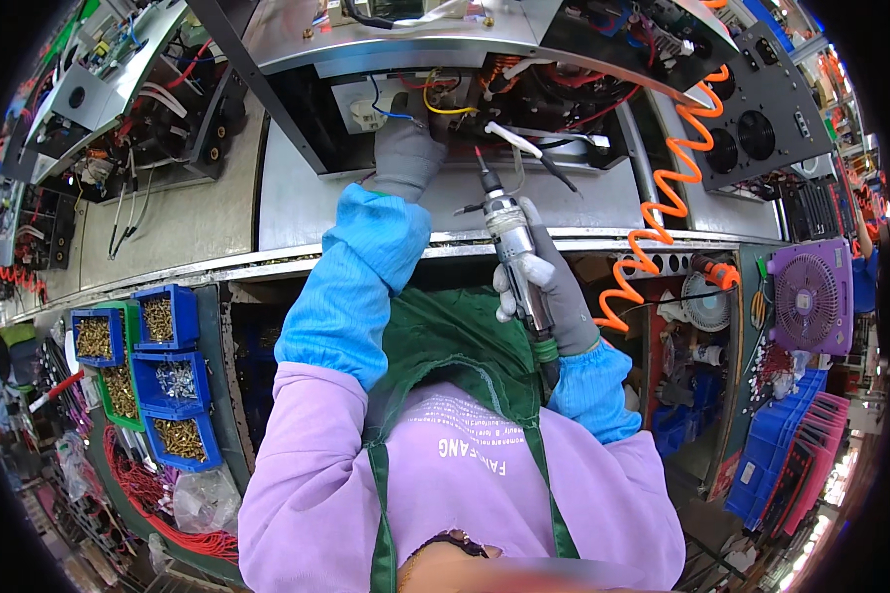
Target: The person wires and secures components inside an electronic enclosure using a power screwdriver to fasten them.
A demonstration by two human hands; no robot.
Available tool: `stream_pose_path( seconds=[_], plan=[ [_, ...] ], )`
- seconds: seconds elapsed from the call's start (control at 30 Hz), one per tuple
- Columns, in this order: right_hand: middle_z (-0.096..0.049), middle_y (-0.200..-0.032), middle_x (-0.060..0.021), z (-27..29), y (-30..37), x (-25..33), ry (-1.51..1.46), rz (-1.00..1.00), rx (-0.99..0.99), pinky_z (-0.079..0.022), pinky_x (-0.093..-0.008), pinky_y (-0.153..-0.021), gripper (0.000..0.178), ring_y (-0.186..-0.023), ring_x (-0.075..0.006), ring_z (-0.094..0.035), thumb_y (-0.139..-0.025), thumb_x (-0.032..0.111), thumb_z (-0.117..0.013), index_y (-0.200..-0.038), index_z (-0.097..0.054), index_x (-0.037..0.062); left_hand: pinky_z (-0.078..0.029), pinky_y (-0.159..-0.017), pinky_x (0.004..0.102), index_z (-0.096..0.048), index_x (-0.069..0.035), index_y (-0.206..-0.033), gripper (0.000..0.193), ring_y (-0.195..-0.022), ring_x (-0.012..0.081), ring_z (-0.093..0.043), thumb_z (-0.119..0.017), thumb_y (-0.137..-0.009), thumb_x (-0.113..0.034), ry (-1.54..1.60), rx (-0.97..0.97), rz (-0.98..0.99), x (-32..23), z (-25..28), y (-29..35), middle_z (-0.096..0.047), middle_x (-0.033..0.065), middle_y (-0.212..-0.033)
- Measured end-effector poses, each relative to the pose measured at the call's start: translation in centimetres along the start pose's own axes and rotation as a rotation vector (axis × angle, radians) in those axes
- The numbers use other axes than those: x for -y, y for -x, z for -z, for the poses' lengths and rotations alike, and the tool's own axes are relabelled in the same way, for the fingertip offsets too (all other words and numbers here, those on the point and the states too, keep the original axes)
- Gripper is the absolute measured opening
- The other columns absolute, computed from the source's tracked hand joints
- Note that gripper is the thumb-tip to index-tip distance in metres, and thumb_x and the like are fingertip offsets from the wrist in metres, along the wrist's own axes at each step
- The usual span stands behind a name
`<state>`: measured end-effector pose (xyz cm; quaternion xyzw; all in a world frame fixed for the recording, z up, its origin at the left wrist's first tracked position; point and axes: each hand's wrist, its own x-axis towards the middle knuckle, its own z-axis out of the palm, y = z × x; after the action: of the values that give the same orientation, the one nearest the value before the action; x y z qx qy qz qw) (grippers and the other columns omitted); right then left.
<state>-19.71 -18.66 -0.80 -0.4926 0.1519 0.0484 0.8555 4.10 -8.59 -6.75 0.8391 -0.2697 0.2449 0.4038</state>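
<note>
My left hand (406, 155), in a grey glove, reaches into the open front of a dark metal cabinet (307, 124). Its fingers look curled beside a blue wire (391, 116) and a yellow wire (450, 110); what they pinch, if anything, is hidden. A white block-shaped part (368, 111) sits just left of those fingers. In my gloved right hand (556, 282) is a silver air screwdriver (509, 229), gripped round its body. Its red-tipped bit points up toward the cabinet, apart from it. Near the tip hangs a white-sleeved cable (514, 139) with a black end.
An orange coiled hose (677, 163) hangs at the right, near a black panel with fans (756, 133). Blue bins of screws (176, 383) stand at the lower left above red wires (158, 509). Another open unit (158, 128) is at the far left; a purple fan (809, 296) stands right.
</note>
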Motion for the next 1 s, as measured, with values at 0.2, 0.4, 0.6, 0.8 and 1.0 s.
stream_pose_path(
  seconds=[0.2,0.4,0.6,0.8,1.0],
  plan=[
    [-0.055,-0.075,-0.0122,-0.9,-0.6,0.2,0.047,0.014,0.009,-0.050,-0.0287,-0.046,0.077,-0.049,-0.0163,-0.056,-0.083,0.020,-0.052,-0.148,-0.011,0.0221,-0.050,-0.072,0.0412,-0.050,-0.007,-0.115,0.043,-0.088,0.0369,-0.061,-0.068,-0.080,-0.025,0.115,0.002,-0.027,0.2,0.2,0.1,-0.060,0.0185,-0.099],
    [-0.056,-0.078,-0.0122,-0.6,-0.9,0.0,0.103,0.012,-0.026,-0.053,-0.0289,-0.048,0.084,-0.052,-0.0147,-0.056,-0.079,0.030,-0.058,-0.148,-0.012,0.0186,-0.053,-0.057,0.0337,-0.049,-0.009,-0.117,0.035,-0.076,0.0260,-0.065,-0.061,-0.084,-0.014,0.504,0.070,0.267,-0.7,-0.5,0.7,-0.059,0.0143,-0.091],
    [-0.056,-0.078,-0.0125,-0.4,-1.2,-0.2,0.116,0.010,-0.024,-0.052,-0.0285,-0.047,0.084,-0.051,-0.0147,-0.057,-0.079,0.030,-0.058,-0.148,-0.012,0.0185,-0.053,-0.052,0.0304,-0.051,-0.007,-0.112,0.029,-0.067,0.0217,-0.065,-0.061,-0.085,-0.011,0.425,-0.060,0.080,-0.4,-1.3,1.2,-0.057,0.0127,-0.092],
    [-0.055,-0.076,-0.0127,-0.1,-1.2,0.3,0.071,-0.001,-0.006,-0.052,-0.0304,-0.048,0.077,-0.051,-0.0165,-0.056,-0.082,0.019,-0.053,-0.148,-0.012,0.0219,-0.054,-0.057,0.0282,-0.047,-0.003,-0.117,0.034,-0.069,0.0175,-0.065,-0.062,-0.087,-0.012,0.421,0.023,0.140,0.4,-1.7,1.4,-0.061,0.0110,-0.090],
    [-0.055,-0.076,-0.0136,0.1,-1.2,0.0,0.040,0.008,0.002,-0.051,-0.0311,-0.048,0.077,-0.051,-0.0171,-0.056,-0.082,0.021,-0.052,-0.148,-0.012,0.0209,-0.051,-0.063,0.0393,-0.052,-0.004,-0.106,0.033,-0.075,0.0337,-0.062,-0.066,-0.079,-0.015,0.359,0.001,0.190,-0.2,-1.6,1.5,-0.056,0.0171,-0.092]
  ],
)
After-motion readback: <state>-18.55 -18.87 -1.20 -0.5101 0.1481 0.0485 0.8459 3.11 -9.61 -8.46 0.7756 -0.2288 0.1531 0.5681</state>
